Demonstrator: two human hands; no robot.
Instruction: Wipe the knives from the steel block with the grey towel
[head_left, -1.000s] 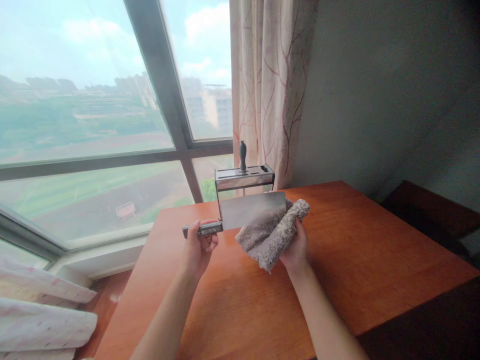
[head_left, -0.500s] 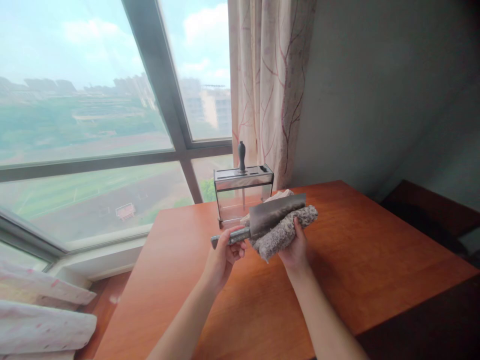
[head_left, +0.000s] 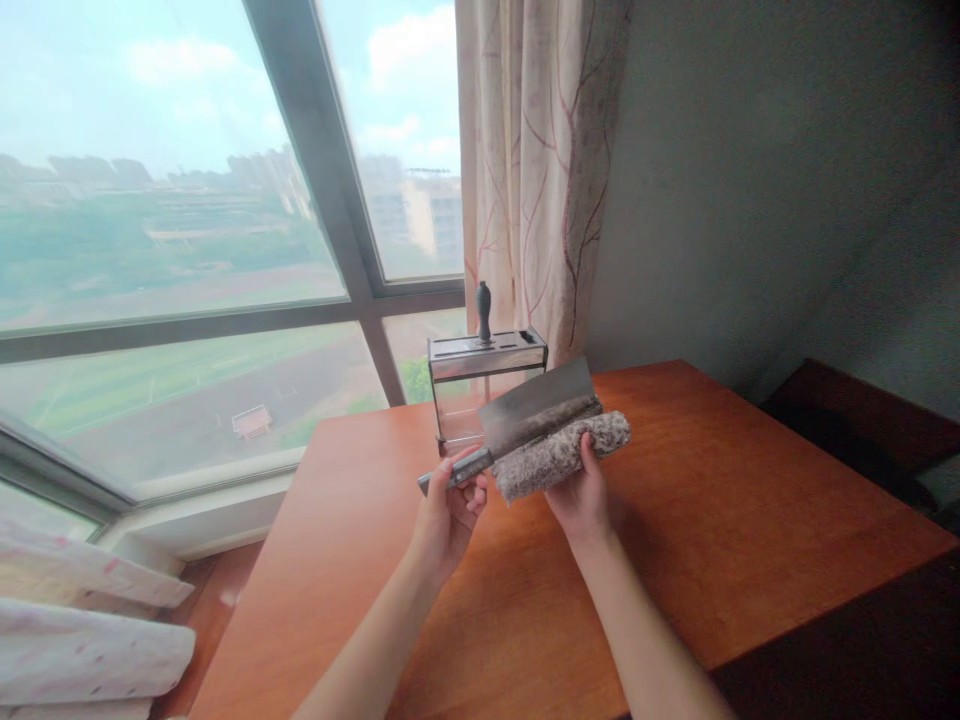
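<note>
Left hand (head_left: 448, 515) is closing round the handle of a cleaver (head_left: 536, 395), mid-frame, blade pointing up and right. Right hand (head_left: 581, 495) is pinching a rolled grey cloth (head_left: 559, 460), thumb on top, other fingers mostly hiding behind. Cloth is lying along the blade's lower side; whether it is wrapping round the back, can't tell. Both hands are holding above the table (head_left: 517, 630), not resting on it.

Step in hand is looking like wiping the blade. Next pass is probably calling for a steady handle and light pressure, cloth staying between fingers and edge; which side is the sharp one isn't showing clearly.

Just beyond, a metal rack (head_left: 487, 355) is standing upright at the table's far end, a dark-handled tool (head_left: 484, 312) sticking up from its top. Curtain (head_left: 540, 180) is hanging behind, upper centre; window (head_left: 187, 240) is filling upper left. No brand, label or writing is reading anywhere.
</note>
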